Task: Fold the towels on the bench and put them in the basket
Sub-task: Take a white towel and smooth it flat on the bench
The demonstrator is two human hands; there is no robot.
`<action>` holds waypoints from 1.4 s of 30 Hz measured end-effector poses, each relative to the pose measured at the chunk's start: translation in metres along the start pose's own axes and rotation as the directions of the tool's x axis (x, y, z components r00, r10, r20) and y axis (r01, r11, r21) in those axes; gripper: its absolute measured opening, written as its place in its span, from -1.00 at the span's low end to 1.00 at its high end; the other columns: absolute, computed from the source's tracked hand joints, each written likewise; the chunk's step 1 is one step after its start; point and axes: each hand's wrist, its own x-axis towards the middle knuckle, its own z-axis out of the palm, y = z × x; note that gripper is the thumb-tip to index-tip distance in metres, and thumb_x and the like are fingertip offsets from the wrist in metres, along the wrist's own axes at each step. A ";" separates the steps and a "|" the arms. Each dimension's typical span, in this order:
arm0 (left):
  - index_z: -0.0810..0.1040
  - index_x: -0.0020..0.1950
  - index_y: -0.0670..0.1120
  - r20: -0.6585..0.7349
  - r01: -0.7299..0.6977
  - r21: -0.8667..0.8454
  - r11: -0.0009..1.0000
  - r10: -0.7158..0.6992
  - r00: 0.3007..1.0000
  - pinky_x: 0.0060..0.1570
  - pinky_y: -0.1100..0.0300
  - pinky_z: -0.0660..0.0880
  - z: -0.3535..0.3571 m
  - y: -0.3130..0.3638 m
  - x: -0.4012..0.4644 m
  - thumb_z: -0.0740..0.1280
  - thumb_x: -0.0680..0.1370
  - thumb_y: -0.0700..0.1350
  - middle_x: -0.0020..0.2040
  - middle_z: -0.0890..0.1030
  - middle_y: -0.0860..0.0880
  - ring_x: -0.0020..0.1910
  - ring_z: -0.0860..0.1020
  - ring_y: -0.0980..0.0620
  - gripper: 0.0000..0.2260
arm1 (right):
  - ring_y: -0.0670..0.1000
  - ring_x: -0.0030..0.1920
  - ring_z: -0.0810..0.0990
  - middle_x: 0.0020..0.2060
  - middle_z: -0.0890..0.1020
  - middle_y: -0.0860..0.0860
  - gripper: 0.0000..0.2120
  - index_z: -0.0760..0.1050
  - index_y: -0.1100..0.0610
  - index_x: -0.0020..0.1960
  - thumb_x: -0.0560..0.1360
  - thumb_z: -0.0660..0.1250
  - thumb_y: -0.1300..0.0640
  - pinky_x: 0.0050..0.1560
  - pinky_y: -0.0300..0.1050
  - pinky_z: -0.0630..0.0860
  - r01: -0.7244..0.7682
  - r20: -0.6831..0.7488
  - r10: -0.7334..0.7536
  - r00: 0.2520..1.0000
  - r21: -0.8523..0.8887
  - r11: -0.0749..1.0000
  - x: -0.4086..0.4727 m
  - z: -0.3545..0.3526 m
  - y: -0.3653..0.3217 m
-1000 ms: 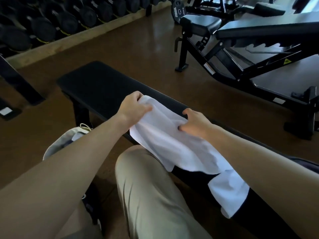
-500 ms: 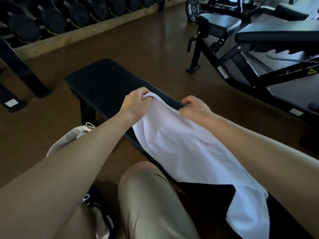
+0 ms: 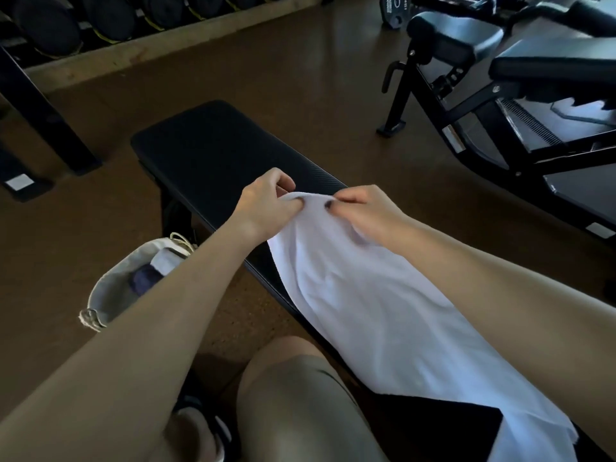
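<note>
Item: white towel (image 3: pixel 383 315). Lies lengthwise along the black bench (image 3: pixel 213 151), running from the far end at 12 o'clock down to the near right corner at 5 o'clock, where its tail hangs over the pad edge.

Item: left hand (image 3: pixel 263 201). Fingers curled, pinching the towel's far edge at its left corner.

Item: right hand (image 3: pixel 363 208). Fingers curled, pinching the same far edge just beside the left hand; the two nearly touch.

Item: basket (image 3: pixel 110 295). Pale cloth, on the floor at 9 o'clock of the towel, below the bench; something dark and something white already lie inside.

Handling note, as I judge it: the step is squaring the far edge before the fold. Best done by matching the two corners, keeping the cloth taut between the pinches, then carrying that edge toward the near tail so the halves meet evenly. The overhanging tail may drag the fold askew.

Change since half a second ago: the hands, then set apart at either side of the far edge, have drawn together at 12 o'clock, and the edge is bunched between them.
</note>
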 end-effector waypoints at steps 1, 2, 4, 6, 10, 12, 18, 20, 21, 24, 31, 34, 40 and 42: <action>0.51 0.18 -0.01 0.044 0.048 -0.007 0.999 -0.048 0.998 -0.14 0.22 0.52 -0.004 -0.002 0.001 0.43 0.55 0.00 0.03 0.56 0.05 -0.02 0.56 0.10 -0.76 | -0.04 -0.35 0.41 -0.39 0.46 0.01 -0.77 0.60 0.21 -0.19 0.56 0.36 0.09 -0.28 -0.13 0.32 -0.016 -0.057 0.019 0.998 0.048 0.999 0.002 -0.001 0.000; 0.51 0.19 -0.03 0.108 0.123 -0.062 0.990 -0.116 0.987 -0.08 0.16 0.58 -0.007 -0.005 0.001 0.44 0.55 -0.01 0.04 0.59 0.02 0.00 0.60 0.06 -0.74 | -0.03 -0.38 0.37 -0.42 0.41 0.00 -0.75 0.55 0.20 -0.25 0.56 0.35 0.10 -0.30 -0.14 0.27 -0.035 -0.113 0.049 0.992 0.120 0.992 0.006 -0.004 0.000; 0.55 0.19 -0.06 0.313 0.317 -0.206 0.926 -0.244 0.918 0.07 0.09 0.64 -0.010 -0.009 -0.003 0.43 0.58 -0.02 0.04 0.68 -0.02 0.00 0.68 0.04 -0.76 | -0.03 -0.39 0.36 -0.46 0.38 -0.04 -0.70 0.47 0.09 -0.35 0.57 0.31 0.12 -0.29 -0.14 0.26 -0.065 -0.208 0.107 0.972 0.201 0.978 0.016 -0.009 -0.002; 0.60 0.20 -0.06 0.488 0.397 -0.230 0.889 -0.247 0.837 0.18 0.07 0.61 -0.008 -0.012 -0.007 0.37 0.62 -0.02 0.02 0.74 0.00 0.02 0.71 0.08 -0.80 | -0.01 -0.35 0.37 -0.43 0.39 -0.03 -0.67 0.40 0.08 -0.34 0.60 0.24 0.11 -0.28 -0.11 0.28 -0.065 -0.279 0.085 0.956 0.081 0.995 0.028 -0.016 0.000; 0.66 0.15 -0.08 0.540 0.299 -0.130 0.945 -0.185 0.821 0.09 0.19 0.62 0.012 -0.010 -0.014 0.35 0.63 -0.10 -0.02 0.74 0.01 -0.02 0.70 0.11 -0.85 | 0.04 -0.34 0.36 -0.39 0.40 0.03 -0.71 0.29 0.16 -0.27 0.60 0.18 0.07 -0.33 -0.06 0.27 -0.128 -0.298 0.054 0.953 -0.235 0.964 0.044 -0.023 0.009; 0.66 0.11 -0.14 0.494 0.257 -0.091 0.962 -0.181 0.850 -0.01 0.23 0.61 0.024 -0.006 -0.018 0.30 0.63 -0.19 -0.05 0.72 -0.02 -0.11 0.67 0.10 -0.84 | 0.07 -0.26 0.50 -0.28 0.53 0.02 -0.81 0.46 0.16 -0.16 0.57 0.19 0.10 -0.28 -0.03 0.43 -0.157 -0.257 0.076 0.963 -0.313 0.937 0.046 -0.024 0.011; 0.61 -0.03 -0.18 0.450 0.261 0.017 0.965 -0.241 0.860 -0.16 0.16 0.60 0.027 -0.001 -0.018 0.35 0.59 0.07 -0.11 0.66 -0.09 -0.16 0.64 -0.02 -0.70 | 0.17 0.33 0.49 0.38 0.48 0.08 -0.40 0.30 0.02 0.54 0.52 0.31 0.20 0.24 0.12 0.54 -0.108 -0.072 0.081 0.994 -0.567 0.816 0.052 -0.009 0.010; 0.59 -0.14 -0.16 0.453 0.190 0.143 0.971 -0.235 0.860 -0.26 0.15 0.45 0.029 -0.003 -0.020 0.41 0.53 0.15 -0.25 0.55 -0.04 -0.28 0.52 0.00 -0.65 | 0.18 0.42 0.42 0.44 0.44 0.09 -0.36 0.25 0.01 0.58 0.53 0.32 0.16 0.33 0.10 0.46 -0.067 -0.020 0.068 0.997 -0.598 0.798 0.059 0.002 0.011; 0.57 -0.18 -0.15 0.444 0.165 0.171 0.971 -0.226 0.867 -0.28 0.14 0.40 0.032 -0.004 -0.021 0.42 0.52 0.11 -0.27 0.51 -0.02 -0.31 0.47 0.02 -0.68 | 0.18 0.42 0.41 0.44 0.44 0.10 -0.38 0.27 0.02 0.58 0.54 0.31 0.13 0.33 0.08 0.45 -0.057 -0.009 0.065 0.998 -0.600 0.798 0.062 0.007 0.011; 0.47 -0.23 -0.11 0.458 0.127 0.149 0.981 -0.183 0.870 -0.31 0.13 0.40 0.034 -0.005 -0.021 0.34 0.55 -0.08 -0.28 0.50 -0.02 -0.31 0.47 -0.01 -0.81 | 0.18 0.30 0.52 0.33 0.54 0.10 -0.56 0.43 0.05 0.45 0.58 0.29 0.12 0.18 0.03 0.50 -0.038 -0.078 -0.013 0.997 -0.618 0.786 0.069 0.016 0.014; 0.47 0.08 -0.11 0.139 0.311 -0.062 0.948 -0.300 0.944 -0.11 0.09 0.54 -0.010 -0.042 0.007 0.20 0.65 -0.06 0.06 0.55 -0.10 -0.06 0.52 0.01 -0.85 | 0.12 -0.10 0.55 -0.09 0.58 0.04 -0.82 0.52 0.10 0.03 0.67 0.15 0.13 -0.15 -0.02 0.50 -0.088 -0.295 -0.079 0.952 -0.511 0.855 0.085 0.007 0.009; 0.47 0.07 -0.08 0.099 0.291 -0.009 0.957 -0.289 0.952 -0.16 0.13 0.45 -0.018 -0.053 0.013 0.20 0.66 0.05 0.06 0.54 -0.05 -0.10 0.48 0.06 -0.79 | 0.11 -0.22 0.49 -0.22 0.51 0.04 -0.77 0.42 0.14 -0.11 0.67 0.10 0.11 -0.31 -0.06 0.34 -0.129 -0.272 -0.022 0.962 -0.522 0.843 0.092 0.005 0.013; 0.58 0.12 -0.12 0.361 0.287 0.047 0.957 -0.284 0.888 0.15 -0.07 0.61 -0.031 -0.062 0.011 0.36 0.57 -0.03 0.11 0.63 -0.10 0.07 0.62 -0.08 -0.79 | 0.10 -0.30 0.39 -0.27 0.47 0.05 -0.66 0.23 0.10 -0.25 0.69 0.07 0.06 -0.35 -0.05 0.25 -0.129 -0.249 0.000 0.968 -0.503 0.855 0.102 0.011 0.018; 0.59 0.10 -0.13 0.271 0.254 0.100 0.962 -0.272 0.924 0.01 -0.03 0.60 -0.034 -0.071 0.017 0.31 0.60 -0.02 0.08 0.62 -0.11 0.02 0.61 -0.07 -0.79 | 0.10 -0.32 0.40 -0.28 0.48 0.05 -0.66 0.24 0.10 -0.25 0.70 0.07 0.04 -0.36 -0.05 0.26 -0.113 -0.250 -0.023 0.968 -0.514 0.850 0.107 0.011 0.018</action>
